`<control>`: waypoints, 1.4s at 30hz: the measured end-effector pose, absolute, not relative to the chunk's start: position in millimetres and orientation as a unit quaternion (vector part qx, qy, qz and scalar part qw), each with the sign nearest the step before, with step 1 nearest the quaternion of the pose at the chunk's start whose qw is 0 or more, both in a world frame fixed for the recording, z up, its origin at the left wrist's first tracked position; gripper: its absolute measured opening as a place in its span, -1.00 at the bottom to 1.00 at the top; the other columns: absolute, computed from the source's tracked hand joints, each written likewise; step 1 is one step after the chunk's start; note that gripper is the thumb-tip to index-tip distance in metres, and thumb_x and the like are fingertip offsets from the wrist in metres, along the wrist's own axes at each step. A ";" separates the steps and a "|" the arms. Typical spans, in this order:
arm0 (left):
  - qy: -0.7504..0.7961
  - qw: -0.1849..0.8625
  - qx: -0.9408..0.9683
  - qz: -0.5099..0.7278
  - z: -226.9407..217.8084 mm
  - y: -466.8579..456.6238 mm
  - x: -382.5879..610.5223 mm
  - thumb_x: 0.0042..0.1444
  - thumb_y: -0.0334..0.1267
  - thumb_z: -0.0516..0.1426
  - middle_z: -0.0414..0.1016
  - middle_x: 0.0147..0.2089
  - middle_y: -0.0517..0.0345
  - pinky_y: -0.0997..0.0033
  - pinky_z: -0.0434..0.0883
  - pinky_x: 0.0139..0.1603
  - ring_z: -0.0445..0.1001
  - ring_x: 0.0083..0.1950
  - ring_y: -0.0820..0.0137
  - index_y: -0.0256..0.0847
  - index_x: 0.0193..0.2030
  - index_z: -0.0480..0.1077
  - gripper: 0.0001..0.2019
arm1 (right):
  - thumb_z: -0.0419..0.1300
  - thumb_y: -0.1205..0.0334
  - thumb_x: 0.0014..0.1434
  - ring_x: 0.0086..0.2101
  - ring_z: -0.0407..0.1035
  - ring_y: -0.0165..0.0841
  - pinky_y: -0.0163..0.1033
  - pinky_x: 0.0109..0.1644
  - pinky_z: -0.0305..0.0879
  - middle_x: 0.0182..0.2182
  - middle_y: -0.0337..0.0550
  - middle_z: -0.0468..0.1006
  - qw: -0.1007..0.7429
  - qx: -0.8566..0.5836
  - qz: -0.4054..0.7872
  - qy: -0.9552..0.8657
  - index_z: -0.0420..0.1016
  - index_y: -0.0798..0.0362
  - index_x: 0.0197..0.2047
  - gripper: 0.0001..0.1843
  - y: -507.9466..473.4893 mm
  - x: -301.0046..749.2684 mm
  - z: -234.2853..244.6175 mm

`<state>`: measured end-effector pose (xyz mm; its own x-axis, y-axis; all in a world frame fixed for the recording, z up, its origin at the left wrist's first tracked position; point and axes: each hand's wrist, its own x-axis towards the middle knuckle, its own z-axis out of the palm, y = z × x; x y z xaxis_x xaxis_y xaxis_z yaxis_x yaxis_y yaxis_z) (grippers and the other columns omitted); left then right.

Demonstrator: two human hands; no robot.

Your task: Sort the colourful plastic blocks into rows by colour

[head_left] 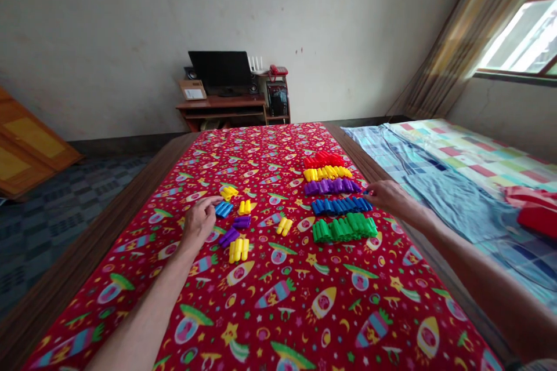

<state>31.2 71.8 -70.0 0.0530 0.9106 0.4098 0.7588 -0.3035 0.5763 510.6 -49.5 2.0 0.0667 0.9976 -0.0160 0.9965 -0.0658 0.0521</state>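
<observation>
My left hand [201, 215] is at the left side of a small cluster of blue tube-like plastic pieces [224, 209], with its index finger stretched over their upper end. Close by lie yellow pieces [245, 207] and purple pieces [242, 222] in small clusters. At the right end of a blue row [342, 206], my right hand [387, 196] pinches a small blue piece, mostly hidden by the fingers. Above that row run purple [331, 186], yellow [328, 173] and red [323, 159] rows. A green row [344, 228] lies nearest me.
A red patterned cloth [278, 324] covers the table. One yellow pair [284, 226] lies between the clusters and the rows. Beyond stands a desk [221, 105] with a monitor [221, 72]. A bed [456, 185] is on the right, an orange cabinet [35, 145] on the left.
</observation>
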 end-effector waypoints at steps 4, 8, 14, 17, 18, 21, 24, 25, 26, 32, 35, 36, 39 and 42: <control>0.580 0.103 0.719 0.369 -68.3 70.4 32.2 0.01 -0.34 -0.05 0.62 -0.15 0.11 0.34 0.47 0.00 0.57 -0.13 0.28 -0.15 -0.22 0.53 -0.66 | 0.03 0.11 0.28 -0.34 0.41 -0.32 -0.30 -0.32 0.09 -0.37 -0.03 0.56 0.053 0.699 0.018 0.713 0.55 0.14 -0.24 -0.66 -49.3 500.3 -2.0; 0.580 0.108 0.717 0.370 -66.8 68.4 34.1 0.01 -0.35 -0.07 0.62 -0.13 0.11 0.36 0.47 0.01 0.57 -0.12 0.28 -0.16 -0.21 0.53 -0.64 | -0.06 0.14 0.33 -0.42 0.37 -0.36 -0.29 -0.39 0.00 -0.44 -0.05 0.51 0.056 0.695 0.024 0.716 0.51 0.12 -0.34 -0.61 -50.8 497.8 0.9; 0.581 0.109 0.714 0.375 -69.8 71.0 33.3 0.00 -0.34 -0.08 0.62 -0.14 0.09 0.33 0.48 0.00 0.57 -0.13 0.26 -0.17 -0.20 0.54 -0.62 | -0.09 0.14 0.30 -0.59 0.13 -0.46 -0.26 -0.46 -0.14 -0.60 -0.17 0.37 -0.069 0.711 0.047 0.699 0.44 0.10 -0.46 -0.59 -54.9 473.1 31.1; 0.577 0.109 0.719 0.372 -70.2 71.4 32.3 0.01 -0.33 -0.08 0.62 -0.13 0.06 0.30 0.48 0.00 0.57 -0.12 0.25 -0.20 -0.18 0.53 -0.62 | -0.09 0.13 0.31 -0.59 0.03 -0.49 -0.27 -0.44 -0.12 -0.63 -0.22 0.30 -0.182 0.653 0.048 0.733 0.36 0.10 -0.52 -0.57 -61.9 435.7 49.7; 0.576 0.110 0.720 0.372 -70.1 71.1 32.3 0.01 -0.33 -0.08 0.61 -0.12 0.05 0.28 0.47 0.01 0.57 -0.12 0.25 -0.21 -0.17 0.52 -0.62 | -0.09 0.13 0.31 -0.59 0.02 -0.50 -0.28 -0.44 -0.11 -0.63 -0.24 0.29 -0.218 0.623 0.035 0.751 0.34 0.10 -0.52 -0.57 -65.3 419.4 53.1; 0.577 0.115 0.718 0.373 -69.9 69.2 33.5 0.03 -0.32 -0.09 0.60 -0.12 0.02 0.28 0.47 0.02 0.57 -0.12 0.26 -0.23 -0.11 0.50 -0.61 | -0.08 0.18 0.34 -0.59 0.00 -0.52 -0.31 -0.45 -0.11 -0.62 -0.28 0.27 -0.280 0.516 -0.038 0.809 0.32 0.10 -0.52 -0.58 -76.2 363.9 49.4; 0.584 0.119 0.705 0.384 -71.0 68.7 35.3 0.05 -0.29 -0.08 0.59 -0.09 -0.02 0.26 0.48 0.01 0.56 -0.09 0.25 -0.24 -0.05 0.46 -0.60 | -0.04 0.25 0.32 -0.61 -0.03 -0.54 -0.31 -0.48 -0.14 -0.63 -0.30 0.28 -0.257 0.435 -0.108 0.856 0.33 0.10 -0.52 -0.62 -84.0 310.6 25.2; 0.582 0.125 0.703 0.389 -71.4 69.3 35.4 0.06 -0.27 -0.08 0.58 -0.07 -0.04 0.24 0.48 0.01 0.56 -0.08 0.24 -0.24 -0.04 0.45 -0.59 | -0.01 0.26 0.31 -0.62 -0.02 -0.54 -0.31 -0.49 -0.15 -0.64 -0.30 0.30 -0.239 0.423 -0.121 0.866 0.34 0.10 -0.52 -0.64 -85.2 296.0 14.3; 0.576 0.138 0.705 0.390 -71.8 70.3 34.9 0.06 -0.24 -0.07 0.57 -0.05 -0.06 0.22 0.48 0.00 0.56 -0.07 0.23 -0.25 -0.03 0.44 -0.59 | 0.02 0.26 0.30 -0.63 0.00 -0.54 -0.31 -0.49 -0.16 -0.64 -0.30 0.32 -0.220 0.414 -0.128 0.874 0.36 0.10 -0.51 -0.66 -85.7 283.8 2.8; 0.490 0.258 0.773 0.310 -68.5 78.4 23.8 -0.07 -0.03 0.11 0.50 0.08 -0.12 0.16 0.47 0.05 0.50 0.07 0.15 -0.24 0.00 0.41 -0.50 | 0.06 0.20 0.31 -0.49 0.35 -0.43 -0.32 -0.47 -0.05 -0.40 -0.10 0.57 -0.119 0.392 -0.120 0.904 0.46 0.10 -0.32 -0.76 -82.4 259.7 -48.2; 0.524 0.224 0.772 0.282 -64.7 79.0 22.8 -0.16 -0.01 0.18 0.52 0.02 -0.12 0.11 0.46 0.04 0.51 0.02 0.10 -0.23 -0.01 0.40 -0.45 | 0.07 0.20 0.31 -0.43 0.40 -0.40 -0.32 -0.45 0.00 -0.34 -0.07 0.59 -0.125 0.387 -0.132 0.904 0.46 0.10 -0.27 -0.80 -81.7 263.2 -51.8; 0.539 0.209 0.767 0.279 -63.2 78.6 24.1 -0.18 -0.02 0.19 0.54 -0.01 -0.11 0.10 0.46 0.04 0.52 -0.01 0.10 -0.22 -0.02 0.40 -0.45 | 0.07 0.22 0.30 -0.44 0.40 -0.40 -0.32 -0.44 0.01 -0.36 -0.08 0.59 -0.132 0.384 -0.139 0.903 0.46 0.10 -0.28 -0.80 -81.3 264.5 -50.6; 0.562 0.204 0.748 0.290 -57.3 76.0 32.0 -0.21 -0.01 0.22 0.57 -0.10 -0.05 0.10 0.46 0.01 0.54 -0.07 0.11 -0.19 -0.11 0.42 -0.51 | 0.05 0.29 0.30 -0.47 0.36 -0.43 -0.33 -0.42 0.03 -0.41 -0.12 0.56 -0.169 0.384 -0.156 0.894 0.45 0.11 -0.30 -0.81 -78.2 268.6 -43.3; 0.554 0.272 0.712 0.335 -48.0 69.4 45.2 -0.18 0.07 0.21 0.58 -0.24 0.01 0.17 0.50 -0.09 0.56 -0.16 0.17 -0.20 -0.25 0.42 -0.57 | 0.01 0.33 0.31 -0.45 0.34 -0.42 -0.32 -0.39 0.09 -0.41 -0.11 0.53 -0.206 0.401 -0.149 0.880 0.45 0.13 -0.26 -0.80 -71.7 274.8 -33.5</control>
